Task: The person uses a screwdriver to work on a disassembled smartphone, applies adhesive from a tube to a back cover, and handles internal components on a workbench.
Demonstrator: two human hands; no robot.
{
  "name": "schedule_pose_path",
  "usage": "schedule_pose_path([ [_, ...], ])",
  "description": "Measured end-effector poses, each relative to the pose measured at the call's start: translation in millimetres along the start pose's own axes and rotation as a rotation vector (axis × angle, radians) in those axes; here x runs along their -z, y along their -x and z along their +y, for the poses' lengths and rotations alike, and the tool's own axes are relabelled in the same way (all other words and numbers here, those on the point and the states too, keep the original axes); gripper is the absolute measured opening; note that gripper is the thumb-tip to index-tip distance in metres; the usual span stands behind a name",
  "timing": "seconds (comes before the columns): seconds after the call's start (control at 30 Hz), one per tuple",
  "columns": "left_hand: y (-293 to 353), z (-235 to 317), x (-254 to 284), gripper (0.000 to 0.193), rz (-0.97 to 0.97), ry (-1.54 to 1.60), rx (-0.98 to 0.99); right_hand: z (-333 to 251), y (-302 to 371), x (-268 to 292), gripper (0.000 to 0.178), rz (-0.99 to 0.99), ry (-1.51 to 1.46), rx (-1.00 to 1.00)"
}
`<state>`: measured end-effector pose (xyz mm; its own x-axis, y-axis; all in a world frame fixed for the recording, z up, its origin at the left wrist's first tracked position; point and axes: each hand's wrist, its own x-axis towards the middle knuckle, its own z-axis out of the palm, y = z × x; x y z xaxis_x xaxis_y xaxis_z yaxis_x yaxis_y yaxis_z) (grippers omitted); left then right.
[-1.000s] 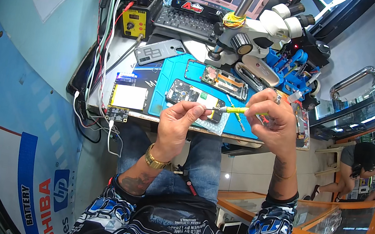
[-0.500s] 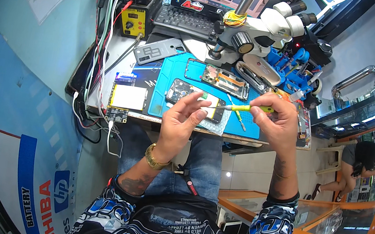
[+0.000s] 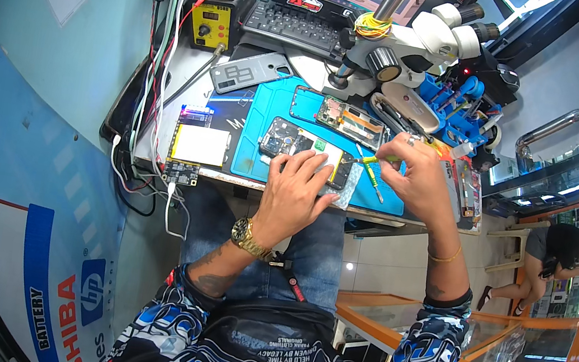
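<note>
An opened phone (image 3: 295, 144) with its board exposed lies on a blue work mat (image 3: 256, 153). My left hand (image 3: 297, 191) rests flat on the phone's near end, fingers spread, pinning it to the mat. My right hand (image 3: 418, 179) grips a yellow-green screwdriver (image 3: 376, 161) whose tip points left at the phone's right end. A second opened phone (image 3: 352, 121) sits further back on the mat. Another green-handled screwdriver (image 3: 375, 185) lies on the mat near my right hand.
A stereo microscope (image 3: 410, 41) stands behind the mat, with a blue tool rack (image 3: 461, 102), a keyboard (image 3: 291, 26) and a yellow meter (image 3: 209, 26). A small lit board (image 3: 193, 143) lies left of the mat. A seated person (image 3: 557, 261) is at the right.
Both hands came down from above the mat onto the opened phone; the left hand now lies flat on it and the screwdriver tip has dropped to the phone's end.
</note>
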<state>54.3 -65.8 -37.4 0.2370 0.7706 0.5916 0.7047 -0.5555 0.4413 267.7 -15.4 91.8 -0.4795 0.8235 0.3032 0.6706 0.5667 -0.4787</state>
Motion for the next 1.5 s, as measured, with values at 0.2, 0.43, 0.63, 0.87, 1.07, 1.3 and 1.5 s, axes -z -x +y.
schedule_pose_path([
  [0.2, -0.1, 0.3, 0.5, 0.049, 0.009, 0.006, 0.001, 0.9, -0.4, -3.4, 0.008, -0.025, 0.007, -0.033],
  [0.43, 0.5, 0.9, 1.1, 0.048, 0.004, -0.006, 0.007, 8.4, -6.1, -10.4, 0.009, -0.009, 0.018, 0.154],
  [0.63, 1.7, 7.5, -0.4, 0.043, -0.010, -0.034, -0.034, 4.6, -29.1, -5.3, 0.018, -0.162, 0.120, 0.010],
  [0.87, 1.6, 6.1, -1.8, 0.042, 0.005, -0.036, -0.029, -4.1, -33.8, -9.3, 0.024, -0.156, 0.155, -0.039],
  [1.07, 0.7, 7.8, -2.7, 0.044, 0.003, -0.075, -0.013, 11.4, -27.8, -17.2, 0.019, -0.026, 0.094, 0.193],
  [1.3, -0.8, 6.5, -2.6, 0.058, 0.040, -0.049, 0.005, 4.9, -25.0, -15.8, 0.012, -0.005, 0.096, 0.131],
  [1.5, -0.4, 7.8, -1.5, 0.069, 0.069, -0.015, 0.041, 5.7, -24.1, -21.4, 0.012, 0.084, 0.014, 0.153],
])
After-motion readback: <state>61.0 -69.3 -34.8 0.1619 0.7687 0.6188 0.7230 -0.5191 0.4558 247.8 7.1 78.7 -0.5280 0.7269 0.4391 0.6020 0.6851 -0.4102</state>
